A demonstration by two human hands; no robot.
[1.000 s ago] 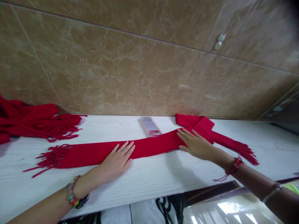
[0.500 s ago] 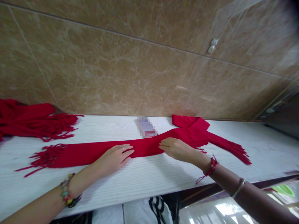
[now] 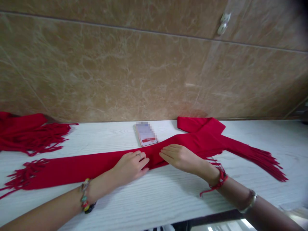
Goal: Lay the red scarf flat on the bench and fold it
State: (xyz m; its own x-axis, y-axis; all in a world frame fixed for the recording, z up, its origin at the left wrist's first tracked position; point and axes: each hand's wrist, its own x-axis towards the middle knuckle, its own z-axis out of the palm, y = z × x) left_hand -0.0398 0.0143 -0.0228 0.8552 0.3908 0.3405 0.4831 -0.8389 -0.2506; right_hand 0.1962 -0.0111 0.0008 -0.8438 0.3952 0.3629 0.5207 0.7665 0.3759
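A long red scarf with fringed ends lies stretched across the white table, its right part folded over itself in a loop. My left hand, with a ring on one finger, rests on the middle of the scarf. Its fingers are curled into the cloth, and the thumb lies at the near edge. Just to the right, my right hand lies on the scarf with fingers stretched out and close together. Between the two hands the cloth shows a shadowed crease. Behind them a phone lies by the scarf's far edge, its screen partly blurred.
Another red fringed cloth lies heaped at the left, near the wall. A brown marble-tiled wall rises behind the white table. A small white fitting is on the wall at upper right. The table's front edge runs below my right forearm.
My left hand has moved right, closer to my right hand, and its fingers have curled. The cloth between the hands has creased. The view has shifted and come nearer the table.
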